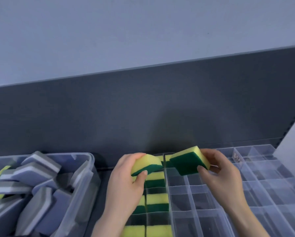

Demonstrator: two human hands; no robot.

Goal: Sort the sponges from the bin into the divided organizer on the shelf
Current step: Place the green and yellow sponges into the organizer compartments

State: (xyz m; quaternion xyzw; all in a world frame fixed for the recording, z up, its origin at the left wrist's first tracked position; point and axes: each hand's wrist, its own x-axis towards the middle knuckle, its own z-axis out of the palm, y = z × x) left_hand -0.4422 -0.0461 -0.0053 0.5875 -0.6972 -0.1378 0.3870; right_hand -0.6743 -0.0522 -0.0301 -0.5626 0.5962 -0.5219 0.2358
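Bowing under the grip, the left sponge (146, 164) shows how soft this stock is: its yellow foam arches between the thumb and fingers (143, 174) of the left hand (126, 182), green scouring layer turned down. The right sponge (187, 162) sits flatter in the right hand (220, 175), green face toward the camera, pinched across its edges by that hand's fingers (201, 168). Both look light, squashy and springy, and the scouring side should be rough enough not to slip. A pinch across the narrow edges seems the best hold, since a squeezed block would slide between dividers and spring back to fill a cell. Both hover just above the far cells of the organizer (256, 178). Directly below the left fingers, slotted sponges (157, 200) stand on edge in one column; below the right fingers the clear cells look unfilled. Well to the left of the left fingers stands the bin (90, 161), piled mostly with grey sponges (33, 173).
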